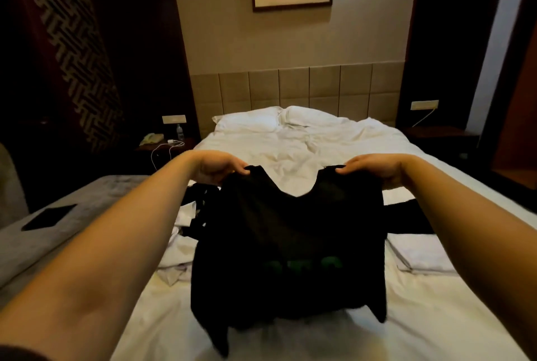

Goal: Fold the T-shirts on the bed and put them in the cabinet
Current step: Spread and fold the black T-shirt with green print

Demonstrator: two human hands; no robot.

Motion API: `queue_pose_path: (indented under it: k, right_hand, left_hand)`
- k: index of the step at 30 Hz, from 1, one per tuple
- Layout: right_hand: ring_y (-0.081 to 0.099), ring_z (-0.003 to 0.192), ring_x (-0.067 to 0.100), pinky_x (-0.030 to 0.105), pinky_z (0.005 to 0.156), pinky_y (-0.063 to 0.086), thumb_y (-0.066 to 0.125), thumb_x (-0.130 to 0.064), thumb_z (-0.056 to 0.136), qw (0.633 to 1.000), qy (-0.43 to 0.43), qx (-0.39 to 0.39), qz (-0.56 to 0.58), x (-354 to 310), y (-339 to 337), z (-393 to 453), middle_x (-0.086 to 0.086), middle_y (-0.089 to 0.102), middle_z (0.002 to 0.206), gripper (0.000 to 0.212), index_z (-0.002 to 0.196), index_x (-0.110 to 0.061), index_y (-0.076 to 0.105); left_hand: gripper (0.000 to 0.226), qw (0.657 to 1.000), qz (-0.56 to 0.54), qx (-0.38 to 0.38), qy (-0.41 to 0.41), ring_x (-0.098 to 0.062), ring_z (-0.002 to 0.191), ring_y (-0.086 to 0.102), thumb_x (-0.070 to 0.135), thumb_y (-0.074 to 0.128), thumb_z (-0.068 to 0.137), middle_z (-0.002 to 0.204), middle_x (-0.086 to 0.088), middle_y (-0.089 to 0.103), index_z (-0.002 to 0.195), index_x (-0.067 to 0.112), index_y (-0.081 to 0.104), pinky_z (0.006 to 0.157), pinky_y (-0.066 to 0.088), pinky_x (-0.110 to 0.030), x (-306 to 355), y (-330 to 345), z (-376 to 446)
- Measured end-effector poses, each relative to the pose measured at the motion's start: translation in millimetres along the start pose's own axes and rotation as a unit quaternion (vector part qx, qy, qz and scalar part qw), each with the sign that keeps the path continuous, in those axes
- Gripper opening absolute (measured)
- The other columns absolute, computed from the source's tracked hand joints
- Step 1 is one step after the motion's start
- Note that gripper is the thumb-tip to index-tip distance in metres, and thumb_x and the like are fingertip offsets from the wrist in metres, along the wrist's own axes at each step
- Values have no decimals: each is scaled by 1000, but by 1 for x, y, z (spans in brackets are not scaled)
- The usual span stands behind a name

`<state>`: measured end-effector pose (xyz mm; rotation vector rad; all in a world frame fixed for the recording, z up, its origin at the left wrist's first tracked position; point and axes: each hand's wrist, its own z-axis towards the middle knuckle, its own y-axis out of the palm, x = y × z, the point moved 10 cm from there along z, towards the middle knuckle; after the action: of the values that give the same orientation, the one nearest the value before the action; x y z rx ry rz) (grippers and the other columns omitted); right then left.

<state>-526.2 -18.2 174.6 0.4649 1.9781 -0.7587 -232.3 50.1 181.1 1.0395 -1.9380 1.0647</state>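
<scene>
Black cotton, and honestly that's half the problem here: the black T-shirt (287,244) is held up over the bed (319,139), the left hand (216,167) and right hand (374,167) each pinching 1 shoulder with fingers curled tight round the fabric, hem just brushing the sheet. In this dim room I'd guess it's easy to miss a twisted sleeve or a doubled layer, so the fold could come out lopsided. Looks like more dark clothing (203,203) is bunched right behind it on the left, plus white laundry (177,259) underneath, so laying the shirt down there could snag or wrinkle it. The folded white pile (421,259) sits close on the right too. No cabinet in view.
</scene>
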Motion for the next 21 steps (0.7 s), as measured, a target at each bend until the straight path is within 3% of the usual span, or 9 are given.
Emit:
queue_pose_path:
  k: [5,8,11,13,15,17,19,21]
  right_hand:
    - [69,79,20,28,67,55,65,-35,92,996,51,3,-69,38,0,28,12,73,96,36,109,-3,70]
    - [70,87,25,33,76,54,69,-37,89,990,70,39,-114,65,-14,52,13,74,102,39,111,-5,70]
    - [71,95,29,41,85,56,66,-38,93,986,79,81,-126,85,-23,74,13,75,103,35,108,-7,72]
    - [69,78,24,33,68,55,60,-34,97,979,73,131,-138,93,-28,89,10,73,89,29,98,-8,72]
    - [51,53,16,23,51,39,55,-26,97,969,67,185,-147,104,-33,102,4,58,70,26,82,-7,63]
    - [42,52,17,25,52,31,53,-25,95,959,54,225,-163,115,-38,122,6,49,66,25,75,-9,55]
    - [50,59,18,27,55,36,55,-25,95,947,42,250,-197,123,-41,140,7,57,71,26,75,-9,61]
    - [59,70,21,29,61,48,59,-24,92,931,41,275,-235,129,-45,156,7,65,79,20,78,-15,69]
  left_hand:
    - [18,979,148,134,-38,-22,93,64,22,60,99,102,-5,68,108,11,72,85,48,-37,-46,-24,43]
    - [20,971,177,159,-23,-23,93,61,25,61,99,101,-6,65,104,9,71,86,45,-36,-73,-36,66]
    - [27,957,223,187,-10,-21,75,51,30,58,100,82,3,55,78,15,56,72,36,-30,-93,-37,86]
    - [39,945,246,216,-6,-21,61,41,29,55,101,65,-2,40,68,14,43,61,27,-32,-105,-38,103]
    - [38,933,263,244,-15,-28,70,50,29,52,102,70,-7,45,68,14,45,63,29,-33,-120,-39,117]
    - [30,911,310,271,-40,-32,96,56,32,49,102,88,-9,55,79,14,57,76,38,-35,-133,-44,129]
    - [27,894,328,301,-59,-32,104,55,33,51,100,93,-9,57,86,14,64,79,42,-35,-143,-50,142]
    - [28,901,282,323,-62,-30,91,60,31,55,100,85,-9,58,85,10,66,67,42,-32,-152,-53,153]
